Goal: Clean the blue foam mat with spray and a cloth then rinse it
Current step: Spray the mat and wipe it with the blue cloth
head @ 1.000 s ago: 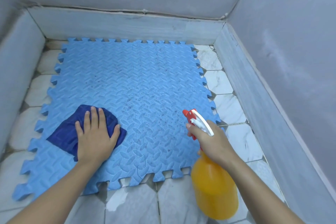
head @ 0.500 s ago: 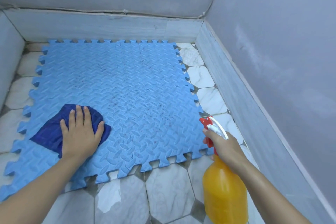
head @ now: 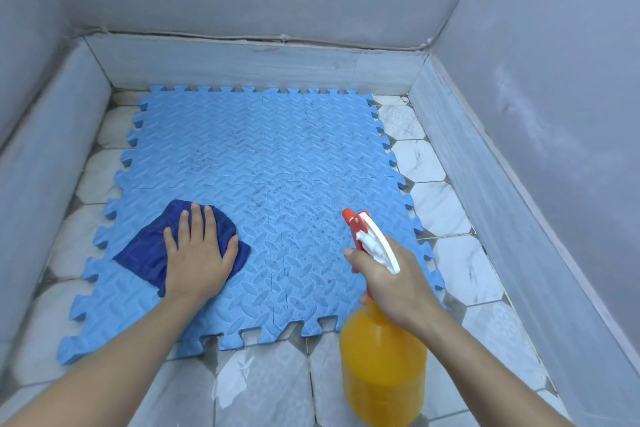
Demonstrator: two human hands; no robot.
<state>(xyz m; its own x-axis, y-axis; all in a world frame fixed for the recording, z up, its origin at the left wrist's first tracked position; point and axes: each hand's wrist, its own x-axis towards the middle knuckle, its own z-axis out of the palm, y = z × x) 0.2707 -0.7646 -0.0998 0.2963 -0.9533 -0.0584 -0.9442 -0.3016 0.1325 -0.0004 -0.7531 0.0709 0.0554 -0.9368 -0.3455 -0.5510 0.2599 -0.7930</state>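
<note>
One blue foam mat (head: 263,184), interlocking toothed edges, lies flat on the tiled floor (head: 450,215) inside a low-walled recess; dark specks mark its centre and right. Its far edge sits just beside the far kerb (head: 242,62). Bare tile strips run along left, right and near sides, the widest near. Left hand (head: 195,253): flat, fingers spread, pressing a dark blue cloth (head: 145,250) on the mat's near-left part. Right hand (head: 391,281): clenched round the neck of an orange spray bottle (head: 382,374), red-and-white trigger head pointing far-left over the mat's near-right corner. Bottle contents cannot be told.
</note>
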